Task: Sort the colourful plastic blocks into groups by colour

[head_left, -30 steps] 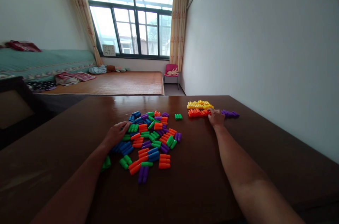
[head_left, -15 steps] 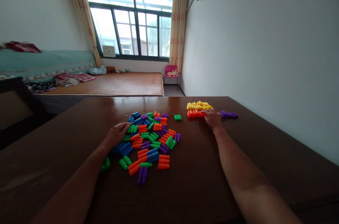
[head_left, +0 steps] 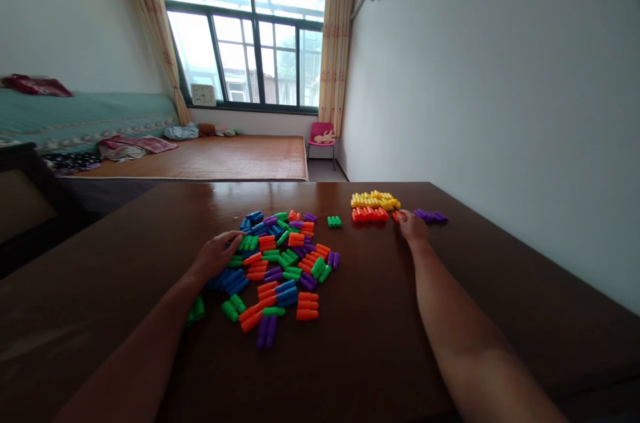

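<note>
On the dark table, a mixed pile of plastic building blocks made of joined tubes lies in front of me, in blue, green, purple and orange. My left hand [head_left: 220, 254] is at the pile's left side, its fingers closed at the edge of a green block [head_left: 249, 243]. At the right, my right hand [head_left: 414, 227] pinches an orange block [head_left: 399, 216] near the table top. Just left of it is a row of orange blocks [head_left: 369, 215], with yellow blocks [head_left: 374, 200] lined up behind. Purple blocks [head_left: 431, 217] lie to the right of that hand.
A single green block [head_left: 335, 221] sits between the pile and the rows. Another green block [head_left: 196, 310] is partly hidden by my left forearm. Beyond the table [head_left: 370, 343] are a bed [head_left: 240, 156] and a pink chair [head_left: 322, 133]; a white wall stands at right.
My right hand has shifted slightly right, away from the orange row, and the orange block in its fingers now shows apart from the row. My left hand stays by the green block.
</note>
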Motion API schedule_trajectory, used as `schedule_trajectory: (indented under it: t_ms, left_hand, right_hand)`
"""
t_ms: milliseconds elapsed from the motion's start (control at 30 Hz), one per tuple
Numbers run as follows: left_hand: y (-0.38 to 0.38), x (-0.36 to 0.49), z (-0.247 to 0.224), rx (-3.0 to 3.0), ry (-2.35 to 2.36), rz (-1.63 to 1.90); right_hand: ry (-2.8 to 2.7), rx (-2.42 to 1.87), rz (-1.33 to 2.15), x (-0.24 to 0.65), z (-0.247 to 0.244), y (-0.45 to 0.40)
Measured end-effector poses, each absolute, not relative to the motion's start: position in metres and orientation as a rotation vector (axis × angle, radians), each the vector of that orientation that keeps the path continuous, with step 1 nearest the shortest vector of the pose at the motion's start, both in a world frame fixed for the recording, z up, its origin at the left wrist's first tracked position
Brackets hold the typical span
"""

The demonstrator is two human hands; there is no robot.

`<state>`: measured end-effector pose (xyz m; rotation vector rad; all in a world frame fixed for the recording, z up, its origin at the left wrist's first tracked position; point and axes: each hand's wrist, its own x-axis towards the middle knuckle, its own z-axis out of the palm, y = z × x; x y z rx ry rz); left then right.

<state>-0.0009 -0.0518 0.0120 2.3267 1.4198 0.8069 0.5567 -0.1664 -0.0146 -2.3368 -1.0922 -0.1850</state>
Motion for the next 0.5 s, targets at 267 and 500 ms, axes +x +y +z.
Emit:
schedule_trajectory:
  t_ms: [267,500]
  left_hand:
    - [-0.053,0.0,0.015,2.322,1.419,0.805]
    - [-0.054,0.0,0.018,2.279,1.377,0.838]
  right_hand:
    - [-1.213,-2.297,-0.195,0.551,-0.017,-0.16]
    - [-1.048,-2.119,-0.356,0.558,-0.017,-0.155]
